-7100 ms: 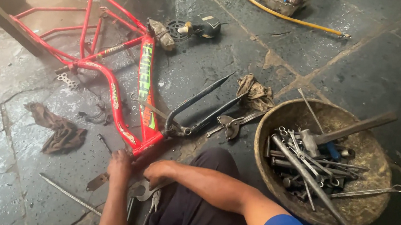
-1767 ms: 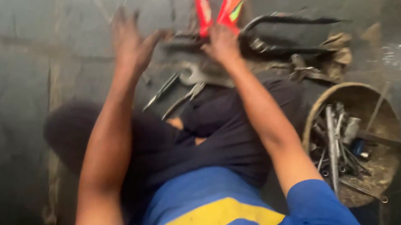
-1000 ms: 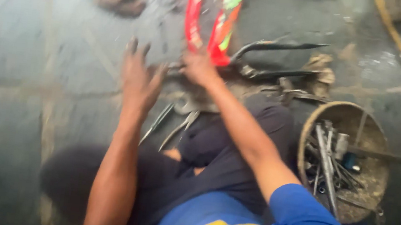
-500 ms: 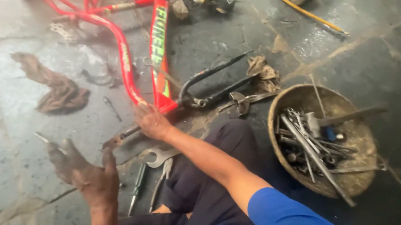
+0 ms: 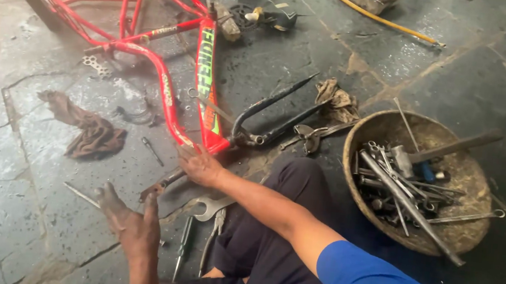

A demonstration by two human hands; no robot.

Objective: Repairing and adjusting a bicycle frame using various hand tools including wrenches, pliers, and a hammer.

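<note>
The left hand [image 5: 131,226], raised over the floor half a second ago, is now lowering with fingers spread and empty, near a spanner [image 5: 212,206] and pliers [image 5: 213,235]. The right hand [image 5: 200,165] is staying pressed on the red frame [image 5: 167,92], steadying it. A bowl [image 5: 367,132] is holding rods, spanners and a hammer.

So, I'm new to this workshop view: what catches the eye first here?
The red bicycle frame lying on the wet stone floor, upper left, with the right hand at its lower end beside the black fork. At right, a round basin heaped with metal tools. The left hand hovers open near the spanners.
</note>
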